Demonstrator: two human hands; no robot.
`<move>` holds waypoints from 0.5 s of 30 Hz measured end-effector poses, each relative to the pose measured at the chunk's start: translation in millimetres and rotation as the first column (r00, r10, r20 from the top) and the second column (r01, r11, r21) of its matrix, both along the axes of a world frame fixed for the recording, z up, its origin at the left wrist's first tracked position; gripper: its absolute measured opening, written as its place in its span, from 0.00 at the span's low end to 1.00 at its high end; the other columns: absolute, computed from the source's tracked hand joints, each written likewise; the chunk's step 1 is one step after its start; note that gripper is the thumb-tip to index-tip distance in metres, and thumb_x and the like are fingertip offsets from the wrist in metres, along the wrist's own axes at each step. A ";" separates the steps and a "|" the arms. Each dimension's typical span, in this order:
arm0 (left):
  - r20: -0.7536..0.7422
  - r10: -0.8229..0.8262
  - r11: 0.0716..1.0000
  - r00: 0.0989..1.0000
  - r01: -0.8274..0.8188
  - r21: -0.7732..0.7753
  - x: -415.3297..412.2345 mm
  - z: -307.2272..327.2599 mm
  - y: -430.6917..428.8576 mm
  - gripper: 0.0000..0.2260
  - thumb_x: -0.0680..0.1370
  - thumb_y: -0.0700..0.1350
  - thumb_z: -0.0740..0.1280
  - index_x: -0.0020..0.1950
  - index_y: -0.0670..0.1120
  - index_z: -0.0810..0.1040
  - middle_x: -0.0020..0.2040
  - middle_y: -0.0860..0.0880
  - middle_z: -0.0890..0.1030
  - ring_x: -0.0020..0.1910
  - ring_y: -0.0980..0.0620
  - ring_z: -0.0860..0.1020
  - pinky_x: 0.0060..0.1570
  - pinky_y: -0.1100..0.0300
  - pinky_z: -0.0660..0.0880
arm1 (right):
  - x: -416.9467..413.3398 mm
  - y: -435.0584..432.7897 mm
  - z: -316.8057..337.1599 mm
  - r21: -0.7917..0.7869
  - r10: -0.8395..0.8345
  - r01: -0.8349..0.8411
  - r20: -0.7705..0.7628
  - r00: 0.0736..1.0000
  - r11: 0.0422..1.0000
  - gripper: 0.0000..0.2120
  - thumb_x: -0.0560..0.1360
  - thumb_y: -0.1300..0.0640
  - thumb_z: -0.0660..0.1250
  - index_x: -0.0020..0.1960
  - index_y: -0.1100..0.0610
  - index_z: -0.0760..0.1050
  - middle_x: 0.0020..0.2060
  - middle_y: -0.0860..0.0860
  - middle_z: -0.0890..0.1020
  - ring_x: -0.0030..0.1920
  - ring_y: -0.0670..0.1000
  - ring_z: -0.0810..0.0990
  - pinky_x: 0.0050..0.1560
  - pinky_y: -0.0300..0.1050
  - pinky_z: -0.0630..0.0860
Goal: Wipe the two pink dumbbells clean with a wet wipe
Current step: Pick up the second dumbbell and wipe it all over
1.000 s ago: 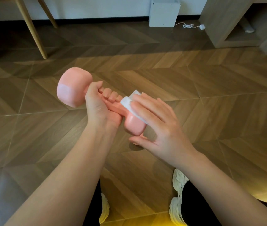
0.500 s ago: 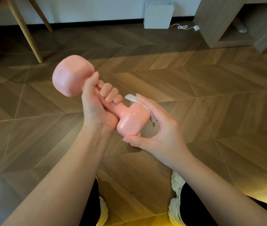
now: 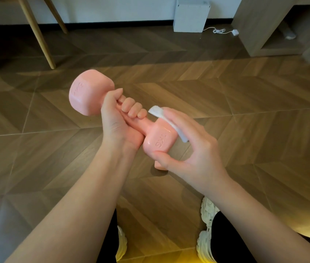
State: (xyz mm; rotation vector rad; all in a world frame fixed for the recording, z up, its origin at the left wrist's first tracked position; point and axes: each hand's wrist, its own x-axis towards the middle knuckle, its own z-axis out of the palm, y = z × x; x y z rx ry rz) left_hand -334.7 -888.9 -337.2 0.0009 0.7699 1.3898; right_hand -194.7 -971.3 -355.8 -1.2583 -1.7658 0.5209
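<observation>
A: In the head view, where is the dumbbell (image 3: 158, 138)?

B: In the air near the middle. Its long axis goes from 10 o'clock to 4 o'clock. The left hand (image 3: 116, 122) is clenched around the handle; the right hand (image 3: 194, 154) pinches the wipe (image 3: 161, 115) onto the near head.

A: How will it handle?

B: Stiff, probably heavy, glossy, so maybe slippery when wet. Take it by the handle.

The wooden floor (image 3: 245, 103) bears a white box (image 3: 191, 16), a cable (image 3: 219, 31), perhaps a second dumbbell (image 3: 159, 167).
</observation>
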 end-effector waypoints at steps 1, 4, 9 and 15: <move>-0.025 0.005 1.000 1.000 -0.005 -0.009 0.4 -0.4 0.4 0.17 0.77 0.43 0.63 0.30 0.49 0.63 0.25 0.53 0.60 0.24 0.55 0.59 0.25 0.63 0.62 | 0.5 0.3 1.3 -0.047 -0.012 0.011 -0.027 1.000 0.999 0.31 0.69 0.46 0.74 0.69 0.56 0.73 0.66 0.45 0.76 0.67 0.43 0.73 0.65 0.57 0.72; -0.052 0.028 0.999 0.998 -0.030 -0.043 1.9 0.3 0.2 0.17 0.78 0.43 0.63 0.30 0.49 0.63 0.25 0.53 0.61 0.23 0.56 0.60 0.25 0.63 0.62 | 3.0 -0.7 -0.3 0.061 0.032 -0.039 0.099 0.995 0.997 0.29 0.71 0.50 0.76 0.69 0.58 0.73 0.68 0.48 0.75 0.70 0.46 0.72 0.69 0.57 0.69; 0.019 0.044 0.993 0.999 -0.042 -0.106 5.9 -2.8 -1.7 0.15 0.79 0.44 0.66 0.34 0.48 0.65 0.26 0.53 0.62 0.23 0.56 0.62 0.26 0.64 0.65 | 5.3 5.8 -6.5 0.026 0.046 -0.058 0.323 0.945 0.998 0.39 0.65 0.49 0.78 0.72 0.55 0.66 0.73 0.49 0.70 0.75 0.47 0.65 0.73 0.57 0.61; 0.048 -0.029 1.000 0.998 0.029 0.001 5.6 0.0 -0.4 0.13 0.77 0.44 0.68 0.35 0.45 0.69 0.33 0.49 0.77 0.28 0.54 0.74 0.34 0.62 0.75 | 9.1 7.0 3.0 -0.288 0.008 -0.089 -0.272 0.962 0.954 0.37 0.61 0.57 0.83 0.67 0.49 0.71 0.59 0.32 0.78 0.63 0.38 0.74 0.58 0.30 0.70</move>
